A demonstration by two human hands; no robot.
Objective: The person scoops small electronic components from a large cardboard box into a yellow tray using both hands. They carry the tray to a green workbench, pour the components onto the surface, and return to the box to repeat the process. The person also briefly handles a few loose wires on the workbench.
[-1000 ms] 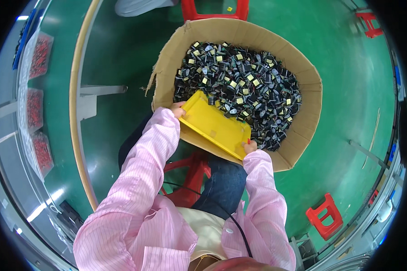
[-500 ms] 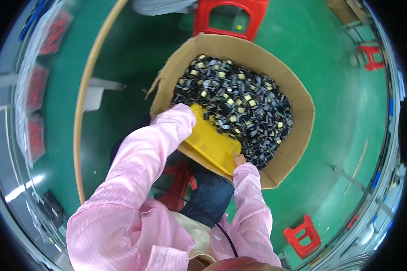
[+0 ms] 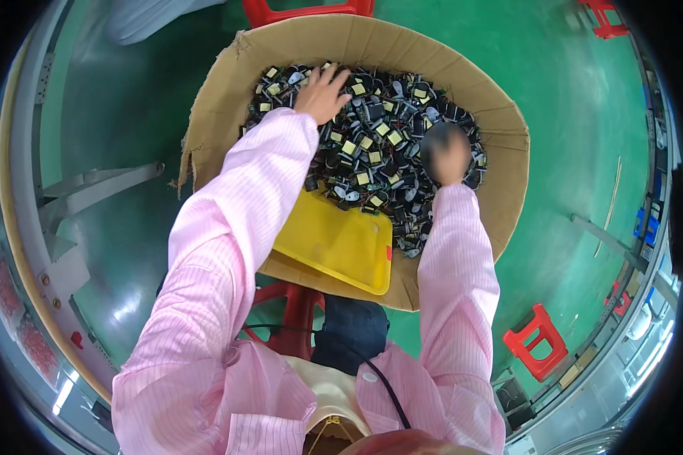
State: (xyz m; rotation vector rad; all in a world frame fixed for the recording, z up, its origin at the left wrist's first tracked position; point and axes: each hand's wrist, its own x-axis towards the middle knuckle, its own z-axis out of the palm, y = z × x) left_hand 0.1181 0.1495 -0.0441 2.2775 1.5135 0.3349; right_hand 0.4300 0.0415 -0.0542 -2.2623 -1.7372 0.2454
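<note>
A big cardboard box (image 3: 501,163) holds a heap of small black electronic parts (image 3: 379,140), many with pale yellow square pads and some with grey oval pieces. On the heap at the far left, my left hand (image 3: 322,95) lies with its fingers spread, holding nothing. My right hand (image 3: 451,158) is over the right side of the heap, smeared by motion. Right against it shows a dark rounded shape (image 3: 430,148); whether my fingers grip it is unclear. A shallow yellow tray (image 3: 334,243) rests tilted inside the near side of the box, partly behind my left sleeve, touched by neither hand.
Red plastic stools stand beyond the box (image 3: 311,10), at the right (image 3: 536,343) and beneath me (image 3: 296,326). To the left are a curved table edge (image 3: 15,220) and a grey metal bracket (image 3: 102,182). A person's grey-clad leg (image 3: 140,17) shows at the upper left.
Both hands have let go of the yellow tray, which now lies in the box. My left hand has moved up onto the parts, my right hand up and to the right. The whole view has shifted.
</note>
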